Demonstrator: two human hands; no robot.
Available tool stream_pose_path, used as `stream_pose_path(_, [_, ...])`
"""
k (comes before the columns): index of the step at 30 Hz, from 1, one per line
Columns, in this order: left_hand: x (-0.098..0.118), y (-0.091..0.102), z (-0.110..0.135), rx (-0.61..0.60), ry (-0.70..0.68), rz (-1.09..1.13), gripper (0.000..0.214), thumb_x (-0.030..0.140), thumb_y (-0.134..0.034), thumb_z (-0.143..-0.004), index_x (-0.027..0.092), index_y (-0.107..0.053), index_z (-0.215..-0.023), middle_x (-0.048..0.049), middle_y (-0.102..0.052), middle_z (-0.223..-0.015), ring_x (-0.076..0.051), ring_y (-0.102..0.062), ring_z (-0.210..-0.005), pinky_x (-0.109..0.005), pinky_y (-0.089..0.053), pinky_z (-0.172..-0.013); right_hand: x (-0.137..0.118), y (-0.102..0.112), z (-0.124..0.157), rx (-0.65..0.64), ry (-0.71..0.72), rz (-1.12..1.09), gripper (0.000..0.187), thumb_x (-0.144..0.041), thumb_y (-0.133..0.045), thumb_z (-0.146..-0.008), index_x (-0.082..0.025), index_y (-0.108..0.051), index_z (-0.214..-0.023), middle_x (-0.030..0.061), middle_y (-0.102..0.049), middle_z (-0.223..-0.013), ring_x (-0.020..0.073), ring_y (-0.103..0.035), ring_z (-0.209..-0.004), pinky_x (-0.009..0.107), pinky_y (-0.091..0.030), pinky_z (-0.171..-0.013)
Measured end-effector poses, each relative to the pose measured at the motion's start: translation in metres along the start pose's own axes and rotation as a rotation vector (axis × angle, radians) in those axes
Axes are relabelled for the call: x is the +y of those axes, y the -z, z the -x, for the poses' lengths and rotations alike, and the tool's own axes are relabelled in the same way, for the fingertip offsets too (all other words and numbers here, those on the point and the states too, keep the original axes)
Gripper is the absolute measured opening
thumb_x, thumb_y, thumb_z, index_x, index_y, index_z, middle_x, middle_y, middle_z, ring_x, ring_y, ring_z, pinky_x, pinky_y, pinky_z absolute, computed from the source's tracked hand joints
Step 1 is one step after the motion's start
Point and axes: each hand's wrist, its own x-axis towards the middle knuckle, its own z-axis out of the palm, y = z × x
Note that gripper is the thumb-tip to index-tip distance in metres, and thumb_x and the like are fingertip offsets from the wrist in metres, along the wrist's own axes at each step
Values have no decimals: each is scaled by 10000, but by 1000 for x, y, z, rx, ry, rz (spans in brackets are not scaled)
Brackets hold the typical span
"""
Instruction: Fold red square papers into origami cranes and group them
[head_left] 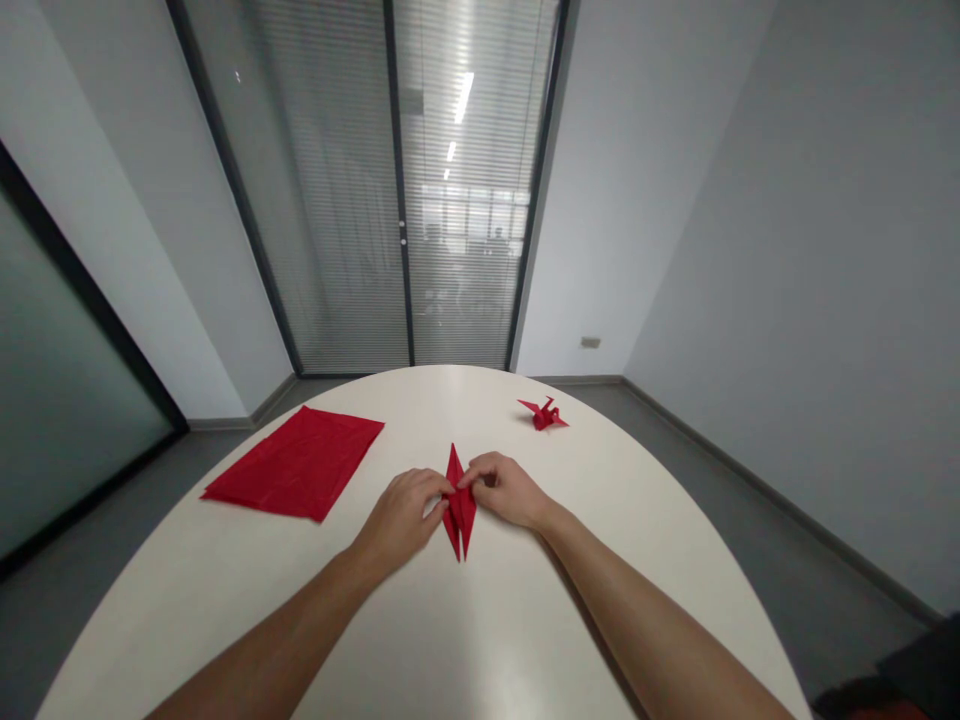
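A piece of folded red paper (460,508), shaped like a narrow diamond with two split points toward me, lies on the white table between my hands. My left hand (406,508) grips its left edge, thumb and fingers closed at the paper's middle. On the other side, my right hand (507,488) has its bent fingers on the right edge, with the index fingertip pressing near the centre. The top point of the paper sticks up beyond my fingers. Parts of both side corners are hidden under my fingertips.
A finished red paper crane (545,414) stands at the table's far right. On the left lies a stack or sheet of flat red paper (296,465). The round white table (450,395) ends before a glass partition with blinds (465,300). A dark object (922,665) shows at the lower right.
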Motion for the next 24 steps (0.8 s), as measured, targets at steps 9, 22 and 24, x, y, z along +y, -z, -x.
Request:
stream_pose_path(9, [3, 1, 0, 14, -1, -29, 126, 180, -583, -916, 219, -703, -909, -43, -725, -984, -228, -639, -955, -390, -479, -895, 0, -7, 2, 91, 33, 206, 238, -161, -720, -741, -191, -734, -976, 54, -714, -978, 218, -607, -942, 333, -467, -872])
stream_pose_path(22, [-6, -6, 2, 94, 91, -101, 174, 256, -659, -880, 210, -657, -1048, -69, -696, -1045, -261, -618, -1004, -429, -485, -910, 4, -6, 1, 112, -6, 173, 37, -224, -737, -793, -215, -702, -802, 44, -723, -1003, 231, -626, -1001, 395, -433, -962])
stream_pose_path(24, [-7, -8, 3, 116, 107, -103, 196, 270, -657, -886, 204, -646, -1070, -81, -695, -1072, -271, -613, -1034, -443, -481, -930, 8, -7, 0, 100, -14, 65, 25, -236, -713, -817, -214, -703, -812, 30, -730, -955, 210, -644, -935, 368, -450, -924])
